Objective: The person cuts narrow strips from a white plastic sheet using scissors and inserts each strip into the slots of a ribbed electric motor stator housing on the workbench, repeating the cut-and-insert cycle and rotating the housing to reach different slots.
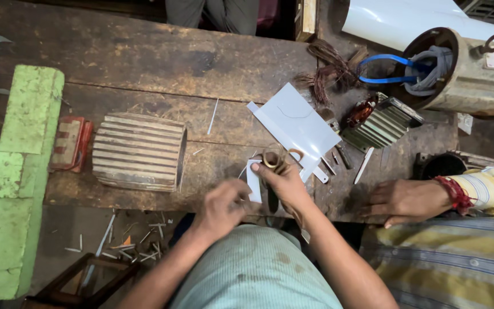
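Since size order makes the most sense, start with the scarred dark wooden workbench (144, 63) that fills most of the view. At its far right lies a big rusty round motor housing (475, 74), basically the main container here, and stuffed in its open mouth are grey sleeved cables (433, 71) plus a blue looped strap (387, 68). Off the left edge stands a chunky flaking green cross-shaped block (15, 171). Near it on the bench sits a ribbed cylindrical metal motor casing (138, 151) on its side, with a small red boxy metal part (71, 143) just beside it. Further right there's a smaller finned grey stator block (381, 123) with coppery windings showing at one end, and a tangle of brown copper wire (330, 71) beyond it. A flat white sheet of insulating paper (295, 126) lies in the middle, near the front edge.

Now the hands. The right hand (284, 183) is closed around a pair of scissors with tan loop handles (273, 160), fingers through the loops. The left hand (221, 209) is pinching a small white paper strip (254, 180), which sits right between both hands at the bench's front edge. A co-worker's hand (404, 200), with a red thread wristband, rests flat on the bench to the right. Thin white paper offcuts (121, 243) litter the floor below.
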### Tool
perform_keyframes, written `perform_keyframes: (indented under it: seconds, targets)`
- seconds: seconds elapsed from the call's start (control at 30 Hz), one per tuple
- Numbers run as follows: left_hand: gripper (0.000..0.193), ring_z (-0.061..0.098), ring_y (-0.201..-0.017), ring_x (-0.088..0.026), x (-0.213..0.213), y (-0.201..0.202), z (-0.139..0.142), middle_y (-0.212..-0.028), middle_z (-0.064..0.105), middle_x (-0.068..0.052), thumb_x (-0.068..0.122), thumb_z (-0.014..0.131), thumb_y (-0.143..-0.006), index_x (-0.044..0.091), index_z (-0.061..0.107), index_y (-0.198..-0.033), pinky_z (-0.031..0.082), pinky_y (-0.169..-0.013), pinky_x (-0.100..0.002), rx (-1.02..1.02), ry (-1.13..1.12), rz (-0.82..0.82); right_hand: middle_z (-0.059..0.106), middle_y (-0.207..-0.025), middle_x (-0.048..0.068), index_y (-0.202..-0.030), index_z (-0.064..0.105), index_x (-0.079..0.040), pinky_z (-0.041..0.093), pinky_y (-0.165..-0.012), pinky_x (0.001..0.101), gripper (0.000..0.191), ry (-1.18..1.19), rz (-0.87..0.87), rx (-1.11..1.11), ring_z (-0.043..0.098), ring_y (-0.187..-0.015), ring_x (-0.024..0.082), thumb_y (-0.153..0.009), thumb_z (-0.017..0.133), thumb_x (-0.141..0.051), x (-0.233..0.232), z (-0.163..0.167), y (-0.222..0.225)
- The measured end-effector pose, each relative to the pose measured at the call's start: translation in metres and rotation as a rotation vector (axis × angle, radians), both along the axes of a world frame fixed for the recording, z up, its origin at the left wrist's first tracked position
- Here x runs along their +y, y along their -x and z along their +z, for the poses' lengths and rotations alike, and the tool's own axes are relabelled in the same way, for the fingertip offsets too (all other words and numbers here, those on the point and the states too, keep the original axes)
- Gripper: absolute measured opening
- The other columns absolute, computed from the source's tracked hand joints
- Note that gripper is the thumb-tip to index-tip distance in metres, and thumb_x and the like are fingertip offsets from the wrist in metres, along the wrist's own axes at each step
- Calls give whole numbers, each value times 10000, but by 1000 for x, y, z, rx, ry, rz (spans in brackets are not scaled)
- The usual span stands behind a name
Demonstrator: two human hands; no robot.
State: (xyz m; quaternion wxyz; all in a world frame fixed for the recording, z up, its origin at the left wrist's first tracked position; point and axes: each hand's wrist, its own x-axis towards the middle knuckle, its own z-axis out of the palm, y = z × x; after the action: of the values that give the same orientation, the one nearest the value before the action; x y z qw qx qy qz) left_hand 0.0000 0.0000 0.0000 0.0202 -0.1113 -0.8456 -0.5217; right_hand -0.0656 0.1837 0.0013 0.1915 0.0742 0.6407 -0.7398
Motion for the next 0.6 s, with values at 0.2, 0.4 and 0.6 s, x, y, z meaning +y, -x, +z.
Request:
perform_keyframes:
  seconds: [0.2,0.4,0.6]
  targets:
    - [235,736,-917,-170,-6,41,30,-1027,719,-80,240,771,-950,32,726,-1047,599,-795,-308,-88,-275,142,639,-794,-70,-926,701,-25,435,-636,239,109,-175,102,267,524,-737,28,-933,781,-98,4,19,-5]
    - [195,701,-915,-234,-6,42,37,-1066,665,-90,152,727,-941,5,678,-1061,577,-779,-347,-23,-16,45,631,-776,-53,-1007,727,-19,377,-577,273,154,-168,59,24,475,-666,70,-895,779,-111,7,13,-8]
    - [176,640,-1005,-230,-5,71,-34,-1009,640,-67,148,655,-858,87,682,-1020,507,-858,-373,339,1151,-115,715,-1011,187,-1189,616,-9,529,-788,392,363,-607,92,300,667,-908,309,-976,732,-279,3,-47,5]
